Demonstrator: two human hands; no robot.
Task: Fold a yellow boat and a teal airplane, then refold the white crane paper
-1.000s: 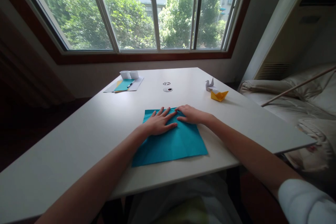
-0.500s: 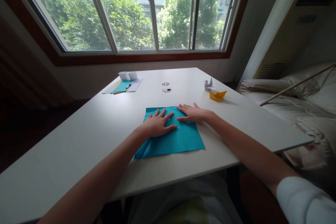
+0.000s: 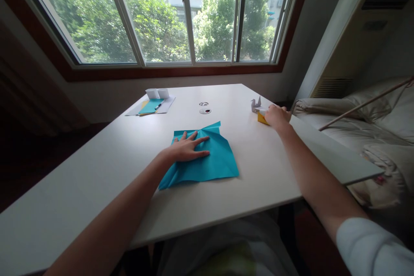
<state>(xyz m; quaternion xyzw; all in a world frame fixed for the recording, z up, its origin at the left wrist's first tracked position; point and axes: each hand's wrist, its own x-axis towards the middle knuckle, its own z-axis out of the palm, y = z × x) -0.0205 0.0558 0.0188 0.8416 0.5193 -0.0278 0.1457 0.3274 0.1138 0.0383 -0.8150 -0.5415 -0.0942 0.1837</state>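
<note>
The left hand (image 3: 184,151) lies flat, fingers spread, on the teal paper (image 3: 207,161) mid-table (image 3: 97,172). The right hand (image 3: 276,116) covers the yellow paper boat (image 3: 260,118); whether it grips is unclear. A hard squeeze could crush it.

Tabletop (image 3: 258,168): white laminate, smooth, with a faint sheen. Blue sheet (image 3: 210,159) under my left hand (image 3: 186,151): thin matt paper, creased and slightly buckled at its far edge. Yellow folded piece (image 3: 261,118) under my right hand (image 3: 276,116): matt paper, mostly hidden by my fingers (image 3: 270,112). Small crane (image 3: 255,104): pale paper, possibly grey. Bedding (image 3: 371,129) to my right: soft, rumpled cloth. Window frame (image 3: 190,17): pale, smooth, likely painted metal.
</note>
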